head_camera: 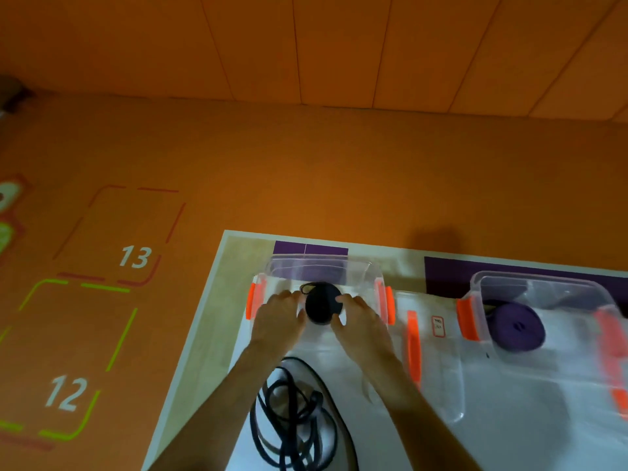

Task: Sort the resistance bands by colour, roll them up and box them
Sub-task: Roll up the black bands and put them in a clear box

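Gripping the rolled black band (321, 307) from both sides, the left hand (278, 317) and right hand (360, 321) have it inside the rim of the clear box (368, 273). The left fingers (289, 297) curl round one edge of the roll and the right fingers (350, 300) round the other, so both are grasping it, neither released. I cannot tell whether the roll touches the floor of the clear box or hangs just above it; the picture is a bit blurred there.

Now the scoreboard. Well to the right of the clear box stands a second box (543, 280), and a rolled purple band (516, 328) lies in it, so purple looks sorted, rolled and boxed. Black is only partly done: one roll is going in. On the near side of the clear box, towards the person, a loose tangle of dark bands (292, 416) lies on the white tabletop (509, 419), not yet rolled.

Between the clear box and the second box lies what looks like a clear lid (441, 385) with an orange latch, off both boxes. Neither box is closed.

So my read is that the job is past the halfway mark. What remains is to set this roll down and let go, roll up the loose tangle, box it with its own colour, and perhaps fit the lids.
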The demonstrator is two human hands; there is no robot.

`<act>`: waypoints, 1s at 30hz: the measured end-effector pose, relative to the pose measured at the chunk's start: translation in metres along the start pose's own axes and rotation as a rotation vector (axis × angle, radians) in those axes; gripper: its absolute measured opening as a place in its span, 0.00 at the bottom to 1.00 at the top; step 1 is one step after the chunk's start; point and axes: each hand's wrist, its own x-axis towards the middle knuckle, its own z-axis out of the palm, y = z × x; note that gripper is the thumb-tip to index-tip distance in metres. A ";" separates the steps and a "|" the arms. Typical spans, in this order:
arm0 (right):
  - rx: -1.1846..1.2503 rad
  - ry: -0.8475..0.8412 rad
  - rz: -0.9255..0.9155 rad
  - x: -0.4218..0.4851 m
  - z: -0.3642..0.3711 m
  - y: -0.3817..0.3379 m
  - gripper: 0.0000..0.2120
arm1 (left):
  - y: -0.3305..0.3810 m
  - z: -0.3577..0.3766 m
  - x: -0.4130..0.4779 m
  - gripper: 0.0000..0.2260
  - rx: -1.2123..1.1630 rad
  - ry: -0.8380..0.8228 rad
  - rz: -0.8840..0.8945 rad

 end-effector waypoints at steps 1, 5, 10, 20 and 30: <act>-0.024 0.013 -0.027 -0.015 -0.003 -0.002 0.20 | -0.003 -0.005 -0.017 0.13 0.042 0.037 0.032; -0.083 0.079 -0.073 -0.074 -0.002 -0.004 0.18 | -0.015 -0.014 -0.087 0.10 -0.022 0.196 0.113; -0.127 0.114 -0.080 -0.138 0.031 0.000 0.15 | -0.042 -0.003 -0.145 0.09 0.018 0.220 0.169; -0.024 -0.104 0.352 -0.182 0.146 0.032 0.31 | -0.107 0.037 -0.231 0.36 0.136 0.093 0.136; -0.014 0.000 0.557 -0.187 0.169 0.043 0.25 | -0.092 0.074 -0.261 0.18 0.156 -0.116 0.161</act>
